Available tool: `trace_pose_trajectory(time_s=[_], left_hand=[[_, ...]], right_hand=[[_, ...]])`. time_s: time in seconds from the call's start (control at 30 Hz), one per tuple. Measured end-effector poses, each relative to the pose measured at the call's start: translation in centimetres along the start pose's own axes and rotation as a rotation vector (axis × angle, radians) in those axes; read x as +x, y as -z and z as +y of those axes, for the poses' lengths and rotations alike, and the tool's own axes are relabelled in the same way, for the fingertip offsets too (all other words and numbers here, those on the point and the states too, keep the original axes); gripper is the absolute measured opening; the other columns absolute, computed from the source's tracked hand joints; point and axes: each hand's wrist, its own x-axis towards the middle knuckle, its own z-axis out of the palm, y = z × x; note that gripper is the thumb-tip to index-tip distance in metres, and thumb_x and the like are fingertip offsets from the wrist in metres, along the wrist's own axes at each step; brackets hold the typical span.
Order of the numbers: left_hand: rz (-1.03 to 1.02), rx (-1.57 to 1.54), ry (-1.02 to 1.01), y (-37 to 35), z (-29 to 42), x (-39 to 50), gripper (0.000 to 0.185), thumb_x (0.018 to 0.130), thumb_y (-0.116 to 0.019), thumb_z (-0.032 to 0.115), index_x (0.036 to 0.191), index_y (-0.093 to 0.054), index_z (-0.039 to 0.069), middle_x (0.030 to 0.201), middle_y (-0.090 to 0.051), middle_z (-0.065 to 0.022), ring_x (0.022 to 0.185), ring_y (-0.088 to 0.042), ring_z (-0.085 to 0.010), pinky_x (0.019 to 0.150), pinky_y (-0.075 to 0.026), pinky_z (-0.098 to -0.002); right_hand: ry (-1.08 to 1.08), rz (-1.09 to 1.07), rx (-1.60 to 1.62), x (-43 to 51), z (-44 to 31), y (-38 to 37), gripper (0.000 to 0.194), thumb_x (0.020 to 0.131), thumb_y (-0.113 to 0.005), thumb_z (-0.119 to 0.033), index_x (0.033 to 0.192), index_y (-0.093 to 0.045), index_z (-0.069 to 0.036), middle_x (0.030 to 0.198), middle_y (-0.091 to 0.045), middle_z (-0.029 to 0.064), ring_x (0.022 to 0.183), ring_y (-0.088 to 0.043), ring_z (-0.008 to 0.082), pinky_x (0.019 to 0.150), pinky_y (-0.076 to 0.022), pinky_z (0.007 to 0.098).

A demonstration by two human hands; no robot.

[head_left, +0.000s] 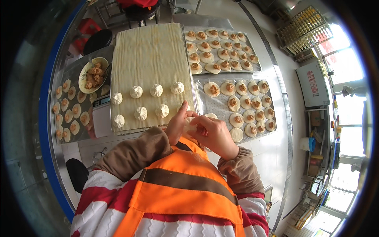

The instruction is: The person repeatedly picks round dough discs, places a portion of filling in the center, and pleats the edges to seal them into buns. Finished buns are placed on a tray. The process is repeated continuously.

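Between my two hands, in front of the apron, is a dough bun, partly hidden by the fingers. My left hand cups it from the left with the thumb raised. The fingers of my right hand pinch its top from the right. Just beyond the hands, a cloth-lined tray carries two rows of pleated buns; one bun is partly covered by my left thumb. To the right, a metal tray bears dough rounds topped with filling. One dough round there has no filling on it.
Another tray of filled dough rounds lies at the back right. On the left are a bowl of filling, a digital scale and more topped rounds. A black stool stands at lower left.
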Motion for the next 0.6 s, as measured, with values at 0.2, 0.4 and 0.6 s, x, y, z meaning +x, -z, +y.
trace_pose_trajectory(time_s=[0.2,0.4,0.6], left_hand=[[0.174,0.051,-0.239,-0.6,-1.3,1.1,0.058,0.105,-0.032,0.054,0.100,-0.062,0.005,0.091,-0.065,-0.0069,0.082,-0.065,-0.0128,0.072,-0.052,-0.0265],[0.183,0.115,-0.418,-1.5,-1.3,0.6,0.051,0.107,-0.034,0.047,0.102,-0.063,0.005,0.090,-0.066,-0.0071,0.080,-0.064,-0.0120,0.071,-0.052,-0.0264],[0.268,0.133,-0.471,-2.0,-1.3,0.8,0.054,0.107,-0.035,0.047,0.096,-0.064,0.002,0.084,-0.065,-0.0059,0.079,-0.063,-0.0124,0.072,-0.051,-0.0268]], right_hand=[[-0.332,0.050,0.142,0.0,0.1,-0.4,0.019,0.081,-0.078,-0.011,0.092,-0.065,-0.001,0.066,-0.063,0.0056,0.056,-0.061,0.0143,0.057,-0.0498,0.0269],[-0.161,0.231,-0.021,-0.6,-0.4,-0.5,0.019,0.079,-0.078,-0.012,0.089,-0.067,-0.001,0.067,-0.064,0.0070,0.057,-0.061,0.0135,0.056,-0.0500,0.0259],[-0.269,0.184,0.057,0.0,0.0,-1.0,0.019,0.079,-0.078,-0.008,0.094,-0.067,-0.001,0.072,-0.066,0.0061,0.060,-0.063,0.0126,0.058,-0.0509,0.0250]])
